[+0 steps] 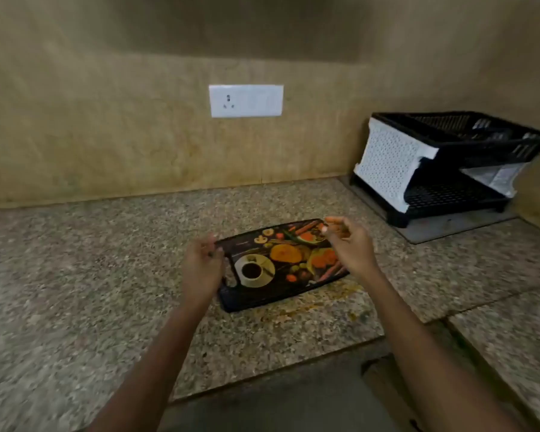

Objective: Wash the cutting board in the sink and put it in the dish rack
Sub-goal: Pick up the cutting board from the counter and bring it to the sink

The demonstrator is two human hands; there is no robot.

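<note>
Cutting board [281, 263] lies flat on the speckled worktop [91, 275], between both grips. Left hand [201, 269] and right hand [351, 247] hover loosely curled, holding nothing. It looks thin, stiff, light, probably slick; take its short ends.

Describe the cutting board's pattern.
Black cutting board printed with vegetables and a coffee cup; head view.
</note>
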